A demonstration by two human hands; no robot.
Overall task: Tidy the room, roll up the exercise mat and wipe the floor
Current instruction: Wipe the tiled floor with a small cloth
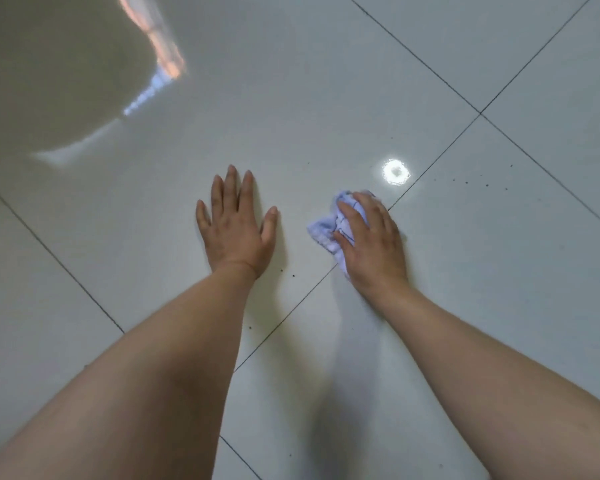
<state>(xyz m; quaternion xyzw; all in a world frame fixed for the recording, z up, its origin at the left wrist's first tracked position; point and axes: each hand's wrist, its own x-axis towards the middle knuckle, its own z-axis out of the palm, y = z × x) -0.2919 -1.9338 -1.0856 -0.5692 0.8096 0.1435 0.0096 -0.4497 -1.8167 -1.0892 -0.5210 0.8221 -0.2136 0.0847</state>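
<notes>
Cloth [321, 231] in right hand [373, 245], left hand [235, 232] flat

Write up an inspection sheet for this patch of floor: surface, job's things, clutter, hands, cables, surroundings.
Surface: glossy pale tiled floor, dark grout lines, one round light glare.
Job's things: blue cloth bunched on the floor under the right hand; exercise mat not in view.
Clutter: dark specks scattered on the tiles right of the cloth, a few more near the left wrist.
Hands: left hand flat on the tile, fingers spread; right hand grips the cloth and presses it down.
Cables: nothing seen.
Surroundings: only a blurred bright reflection on the floor at upper left.
</notes>
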